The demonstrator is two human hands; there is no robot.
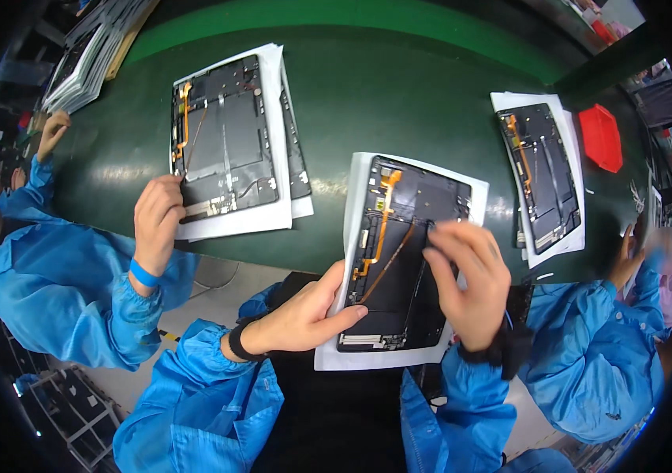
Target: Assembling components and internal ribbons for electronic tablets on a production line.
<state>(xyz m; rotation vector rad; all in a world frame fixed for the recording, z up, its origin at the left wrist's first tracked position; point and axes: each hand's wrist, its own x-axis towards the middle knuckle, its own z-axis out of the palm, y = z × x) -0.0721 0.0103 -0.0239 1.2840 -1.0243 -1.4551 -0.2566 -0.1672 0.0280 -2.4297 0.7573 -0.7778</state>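
At green workbench (336, 98): clasping tablet housing (393, 296) with left hand (298, 317); nearly pinching with right hand (474, 280), unclear whether on anything; with orange flex cable (383, 225) apparently laid, interior uncovered.

One green worktop (399, 87), one red tray (600, 139).
One left tablet (243, 130), one middle tablet (401, 276) and one right tablet (541, 177) make three that show nearly whole; one half-hidden tablet (297, 162) makes at least four. The person has one left hand (300, 317), one right hand (472, 277) and two black wrist bands (241, 344). One blue wrist band (144, 274) shows too. The far-left pile (80, 67) is too hard to count.
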